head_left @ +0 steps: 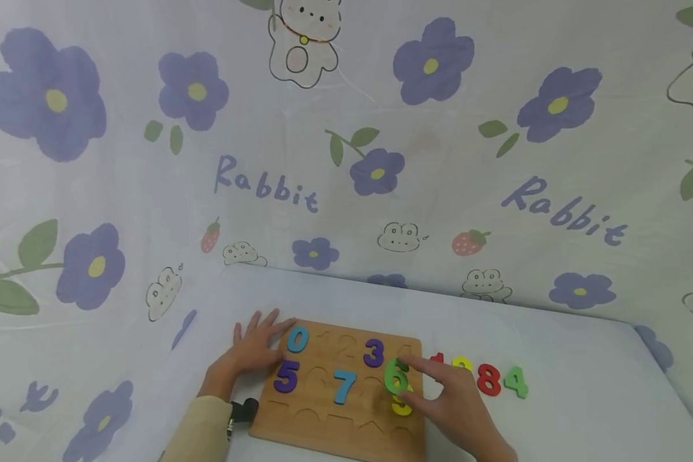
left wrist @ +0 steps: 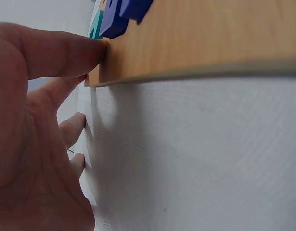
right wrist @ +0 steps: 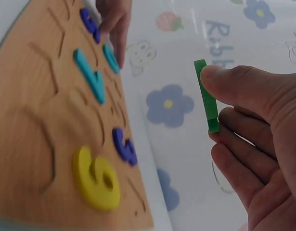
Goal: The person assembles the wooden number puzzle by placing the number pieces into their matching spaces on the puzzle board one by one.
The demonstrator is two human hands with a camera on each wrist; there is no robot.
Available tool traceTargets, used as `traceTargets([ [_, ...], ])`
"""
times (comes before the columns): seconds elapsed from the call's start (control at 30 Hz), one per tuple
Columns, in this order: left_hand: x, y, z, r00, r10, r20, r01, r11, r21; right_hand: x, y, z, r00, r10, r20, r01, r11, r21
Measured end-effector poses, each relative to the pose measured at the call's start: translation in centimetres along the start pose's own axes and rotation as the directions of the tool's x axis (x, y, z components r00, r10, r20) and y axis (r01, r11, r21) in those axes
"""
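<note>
My right hand [head_left: 456, 401] pinches a green number 6 [head_left: 389, 377] between thumb and fingers, raised over the right side of a wooden number puzzle board [head_left: 300, 431]. Edge-on, the green piece [right wrist: 208, 98] shows apart from the board in the right wrist view. Below it, a yellow 9 [right wrist: 85, 180] sits on the board, partly covered in the head view. My left hand [head_left: 255, 346] rests at the board's upper left corner. Its thumb [left wrist: 66, 53] presses on the board's edge while the other fingers spread onto the table.
On the board are a blue 0 [head_left: 290, 340], a purple 3 [head_left: 375, 354], a purple 5 [head_left: 289, 384] and a blue 7 [head_left: 342, 386], among several cut recesses. Right of it lie a red 8 [head_left: 482, 378], a green 4 [head_left: 518, 385] and partly hidden red and yellow pieces. A patterned curtain [head_left: 346, 212] hangs behind.
</note>
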State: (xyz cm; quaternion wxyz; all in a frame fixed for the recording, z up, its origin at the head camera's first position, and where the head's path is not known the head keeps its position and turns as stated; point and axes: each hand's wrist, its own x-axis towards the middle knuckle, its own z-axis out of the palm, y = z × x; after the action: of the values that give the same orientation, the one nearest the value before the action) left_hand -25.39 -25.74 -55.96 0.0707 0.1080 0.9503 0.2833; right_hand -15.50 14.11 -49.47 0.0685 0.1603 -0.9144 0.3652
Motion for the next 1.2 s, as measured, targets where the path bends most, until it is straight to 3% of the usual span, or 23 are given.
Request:
traceTargets([
  [0.23, 0.2, -0.2, 0.4, 1.0, -0.024, 0.002, 0.024, 0.999, 0.022, 2.7, -1.8, 1.9, 0.994, -0.107, 0.034, 0.103, 0.989, 0.107],
  [0.43, 0.5, -0.9, 0.8, 1.0, 0.001, -0.019, -0.001, 1.0, 0.003, 4.7, -2.6, 4.0, 0.979, -0.187, 0.076, 0.171, 0.967, 0.188],
  [0.67, 0.4, -0.6, 0.8, 1.0, -0.016, -0.014, 0.016, 1.0, -0.016, 6.0, -2.7, 7.0, 0.961, -0.255, 0.108, 0.235, 0.958, 0.165],
  [0.93, 1.3, -1.7, 1.6, 1.0, -0.02, -0.021, 0.02, 1.0, 0.012, 6.8, -2.6, 10.0, 0.944, -0.22, 0.245, 0.181, 0.968, 0.173],
  [1.2, 1.4, -1.9, 1.6, 0.999, -0.022, -0.026, 0.022, 1.0, 0.011, 7.2, -2.0, 12.4, 0.93, -0.21, 0.3, 0.177, 0.975, 0.132],
])
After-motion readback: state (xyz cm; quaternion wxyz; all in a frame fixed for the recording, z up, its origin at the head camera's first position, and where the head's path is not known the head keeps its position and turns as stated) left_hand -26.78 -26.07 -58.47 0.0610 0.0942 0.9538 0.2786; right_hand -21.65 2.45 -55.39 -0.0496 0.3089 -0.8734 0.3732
